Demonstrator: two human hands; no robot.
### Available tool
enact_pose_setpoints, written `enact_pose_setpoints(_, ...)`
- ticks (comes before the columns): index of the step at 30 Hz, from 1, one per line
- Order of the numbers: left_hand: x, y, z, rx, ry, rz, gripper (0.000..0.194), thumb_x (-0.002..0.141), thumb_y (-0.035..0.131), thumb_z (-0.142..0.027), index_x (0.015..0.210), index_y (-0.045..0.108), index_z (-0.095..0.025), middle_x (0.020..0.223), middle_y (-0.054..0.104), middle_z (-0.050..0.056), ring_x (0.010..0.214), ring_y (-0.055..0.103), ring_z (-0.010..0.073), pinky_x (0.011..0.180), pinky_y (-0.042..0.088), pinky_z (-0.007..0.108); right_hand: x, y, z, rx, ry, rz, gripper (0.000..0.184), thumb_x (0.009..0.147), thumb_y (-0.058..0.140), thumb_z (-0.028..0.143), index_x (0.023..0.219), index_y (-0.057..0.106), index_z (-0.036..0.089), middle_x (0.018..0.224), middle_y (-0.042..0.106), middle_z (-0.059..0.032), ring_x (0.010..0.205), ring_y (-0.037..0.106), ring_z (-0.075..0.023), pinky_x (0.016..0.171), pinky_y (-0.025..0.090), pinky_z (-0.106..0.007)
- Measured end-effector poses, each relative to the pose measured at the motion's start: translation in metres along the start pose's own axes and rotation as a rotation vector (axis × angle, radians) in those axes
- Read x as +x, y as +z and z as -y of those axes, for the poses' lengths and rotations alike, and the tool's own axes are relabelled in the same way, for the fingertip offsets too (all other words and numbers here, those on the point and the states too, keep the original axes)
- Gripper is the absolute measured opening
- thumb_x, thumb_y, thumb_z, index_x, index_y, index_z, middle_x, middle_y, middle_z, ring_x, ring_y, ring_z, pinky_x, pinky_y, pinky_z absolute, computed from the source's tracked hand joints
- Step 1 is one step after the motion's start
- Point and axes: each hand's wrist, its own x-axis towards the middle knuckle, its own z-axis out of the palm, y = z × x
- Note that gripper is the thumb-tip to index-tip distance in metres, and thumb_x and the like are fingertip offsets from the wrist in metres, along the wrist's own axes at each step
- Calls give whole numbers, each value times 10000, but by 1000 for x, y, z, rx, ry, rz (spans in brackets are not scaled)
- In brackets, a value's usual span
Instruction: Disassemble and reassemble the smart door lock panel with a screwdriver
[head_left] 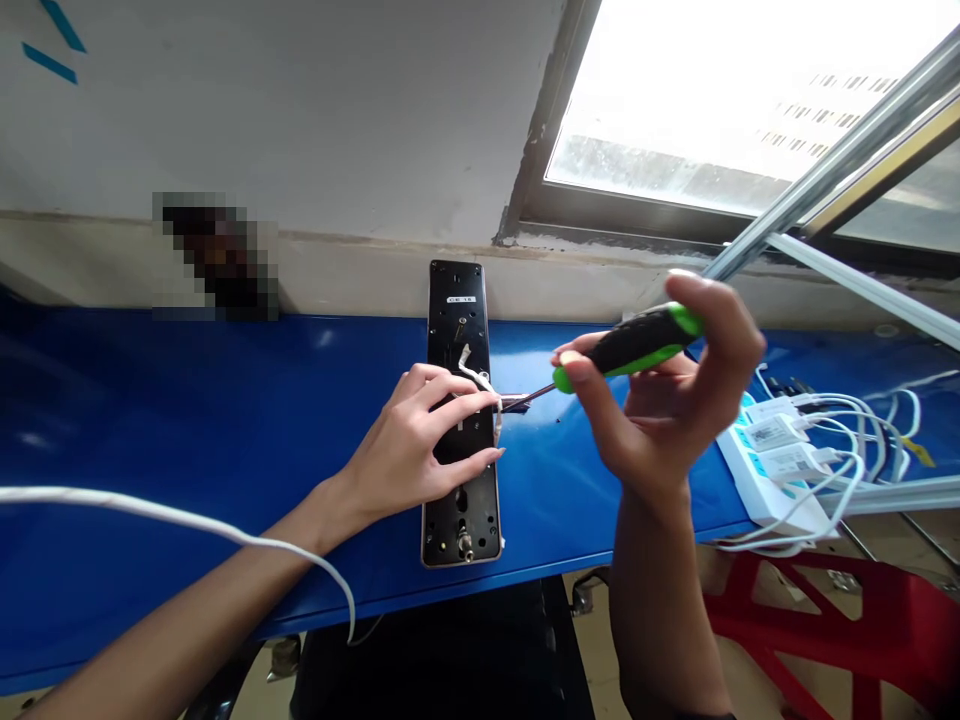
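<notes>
A long black lock panel (459, 345) with screw holes, posts and a white label lies lengthwise on the blue table. Across its middle rests my left hand (420, 430), fingers stretched out and spread, the index fingertip at a white cable (480, 377) on the panel's right side. My right hand (667, 390) is closed around the green and black handle of a screwdriver (634, 342). Its thin shaft slants down to the left, with the tip near the white cable and my left fingertips. Whether the tip touches anything I cannot tell.
On the right, a white power strip (772, 480) carries several chargers and tangled white cables. A metal frame (840, 140) leans there, above a red stool (885, 620). Another white cable (187, 515) hangs across my left forearm. The blue table (225, 420) meets a wall.
</notes>
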Motion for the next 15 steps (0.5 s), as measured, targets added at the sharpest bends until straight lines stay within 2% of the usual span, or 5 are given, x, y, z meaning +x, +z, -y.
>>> enact_pose_setpoints(2, 11, 3, -4, 7, 53, 43, 427, 952, 720, -377, 1342, 661, -215, 1244, 694, 103, 1189, 564, 286, 1024, 535, 494, 1, -13, -6, -68, 3, -31, 679, 817, 795, 168, 1427, 566, 359, 1427, 596, -56, 874, 760, -208, 759, 702, -410)
enact_pose_setpoints(4, 23, 9, -8, 28, 120, 86, 382, 990, 665, -337, 1337, 666, -175, 1233, 694, 117, 1222, 565, 285, 1056, 531, 486, 0, -25, -15, -138, 14, 20, 681, 830, 785, 170, 1439, 554, 369, 1410, 631, -46, 884, 766, -208, 774, 692, -402)
enact_pose_setpoints(7, 41, 23, -13, 74, 205, 191, 305, 1013, 610, -284, 1255, 702, -122, 1194, 705, 137, 1235, 590, 297, 1035, 556, 466, -6, -39, -28, -242, 26, 140, 661, 850, 764, 162, 1447, 546, 345, 1275, 729, -24, 854, 777, -198, 761, 674, -369)
enact_pose_setpoints(11, 56, 43, -18, 137, 240, 354, 213, 991, 625, -251, 1128, 738, -134, 1175, 727, 146, 1170, 655, 320, 948, 591, 481, -14, -48, -41, -294, 44, 219, 544, 900, 707, 174, 1413, 568, 293, 1255, 739, -41, 881, 782, -184, 779, 667, -328)
enact_pose_setpoints(15, 60, 57, -17, 155, 231, 397, 166, 976, 630, -244, 1033, 754, -149, 1154, 741, 155, 1133, 682, 336, 921, 591, 504, -22, -51, -48, -276, 111, 247, 511, 920, 699, 213, 1405, 559, 293, 1218, 747, -34, 895, 782, -182, 819, 669, -331)
